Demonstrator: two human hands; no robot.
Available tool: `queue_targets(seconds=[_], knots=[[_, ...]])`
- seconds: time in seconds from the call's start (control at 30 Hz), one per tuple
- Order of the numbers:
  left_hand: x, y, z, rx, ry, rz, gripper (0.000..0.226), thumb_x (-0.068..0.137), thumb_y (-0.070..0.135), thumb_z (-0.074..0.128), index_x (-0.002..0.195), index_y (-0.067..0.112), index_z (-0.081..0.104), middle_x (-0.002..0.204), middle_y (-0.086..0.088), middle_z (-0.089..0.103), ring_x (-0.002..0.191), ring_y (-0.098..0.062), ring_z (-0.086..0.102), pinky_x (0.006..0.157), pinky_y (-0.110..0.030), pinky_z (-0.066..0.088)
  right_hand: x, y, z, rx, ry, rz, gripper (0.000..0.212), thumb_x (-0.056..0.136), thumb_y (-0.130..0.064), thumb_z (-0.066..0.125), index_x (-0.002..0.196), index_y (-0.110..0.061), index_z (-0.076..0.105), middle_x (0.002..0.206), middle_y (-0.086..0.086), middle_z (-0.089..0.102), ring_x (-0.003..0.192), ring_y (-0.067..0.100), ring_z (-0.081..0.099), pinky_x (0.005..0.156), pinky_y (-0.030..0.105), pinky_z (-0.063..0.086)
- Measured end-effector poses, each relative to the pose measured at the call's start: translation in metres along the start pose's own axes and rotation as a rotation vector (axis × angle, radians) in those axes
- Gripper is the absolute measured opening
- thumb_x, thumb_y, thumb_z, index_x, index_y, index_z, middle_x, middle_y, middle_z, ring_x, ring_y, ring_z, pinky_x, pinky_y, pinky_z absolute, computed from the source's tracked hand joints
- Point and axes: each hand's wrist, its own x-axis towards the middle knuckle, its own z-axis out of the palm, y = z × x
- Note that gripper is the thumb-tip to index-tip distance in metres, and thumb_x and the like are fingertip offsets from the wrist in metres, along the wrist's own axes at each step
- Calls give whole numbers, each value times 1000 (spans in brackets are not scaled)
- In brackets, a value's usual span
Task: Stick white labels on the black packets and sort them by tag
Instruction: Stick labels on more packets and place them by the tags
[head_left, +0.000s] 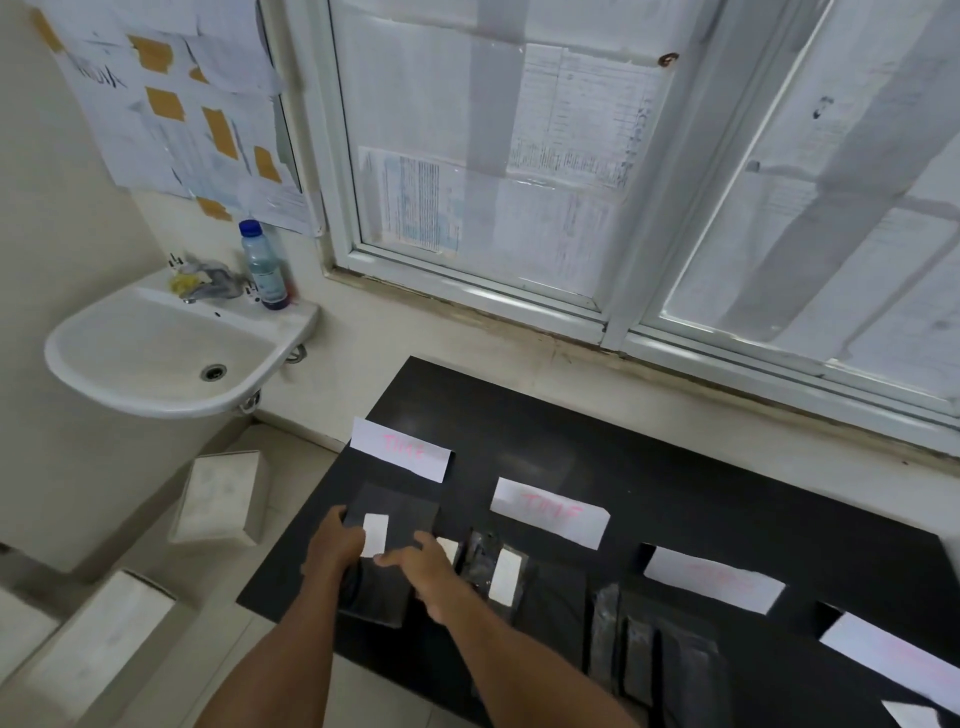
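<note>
A black packet (400, 512) with a white label (375, 532) lies at the left end of the black table (649, 457), below the first white paper tag (400, 449) with pink writing. My left hand (335, 545) grips the packet's left edge. My right hand (423, 569) rests its fingers on the packet's lower edge beside the label. Another labelled black packet (496, 569) lies just right, under a second tag (550, 512). Further right are a third tag (714, 579), a fourth tag (888, 657) and several black packets (654, 654) without visible labels.
A white sink (156, 353) with a blue-capped bottle (265, 267) hangs on the wall to the left. White boxes (221, 499) sit on the floor below it. A paper-covered window (623, 182) runs behind the table.
</note>
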Motion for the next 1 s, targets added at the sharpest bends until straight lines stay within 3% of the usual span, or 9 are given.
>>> queue_targets(seconds=[0.17,0.27,0.33,0.43,0.5,0.57,0.63,0.83,1.0], knots=[[45,-15,6,65,-50,-81,59,83,36,45,141,27,40,142,-9,48,130,-36,43,110,-60,27,44,0,12,19,-23,28,98,48,-39,80,137,-16,43,129,-2,59,114,17,57,99,31,45],[89,-43,20,14,-119,-134,72,73,34,51,144,27,35,145,-10,45,130,-36,42,110,-61,26,21,-21,10,18,-57,34,50,71,-29,73,115,-14,56,114,-2,61,106,15,55,90,28,42],[77,-32,18,-20,-154,-147,76,73,36,52,145,23,33,147,-13,42,131,-37,41,110,-58,27,28,-24,6,56,-86,59,29,84,-21,64,111,-18,53,114,-1,53,109,16,47,91,27,36],[41,-3,13,-20,-162,-105,58,91,21,51,145,7,35,146,-19,41,132,-37,42,106,-41,34,29,-28,12,46,-93,24,46,74,-24,69,116,-23,50,132,2,49,121,17,44,93,28,34],[34,-1,19,-14,-172,-94,51,95,15,49,142,2,37,144,-21,43,129,-37,44,104,-40,36,23,-23,15,18,-94,10,53,64,-30,70,113,-26,49,138,3,48,123,18,43,94,30,32],[29,1,25,-47,-193,-82,49,95,12,49,140,-2,39,141,-22,46,126,-38,48,101,-38,39,17,-19,8,6,-90,-4,43,76,-24,66,117,-21,56,127,3,54,113,16,48,89,28,34],[21,3,30,-67,-206,-77,50,94,13,52,141,-2,39,140,-22,47,124,-37,50,98,-38,41,13,-14,-3,23,-54,-8,43,85,-16,62,126,-12,54,126,10,53,118,21,47,93,32,35],[-7,22,42,-21,-242,-9,54,96,23,51,144,7,35,144,-20,42,129,-35,45,103,-39,39,-6,-6,-29,54,-1,-30,62,78,-31,72,133,-22,45,135,2,45,118,18,42,99,37,38],[-33,50,69,-76,-223,47,50,92,19,55,138,4,45,139,-18,50,125,-33,49,101,-37,41,-31,-6,-71,140,90,-62,63,73,-27,75,131,-21,49,119,0,56,106,14,50,85,32,42]])
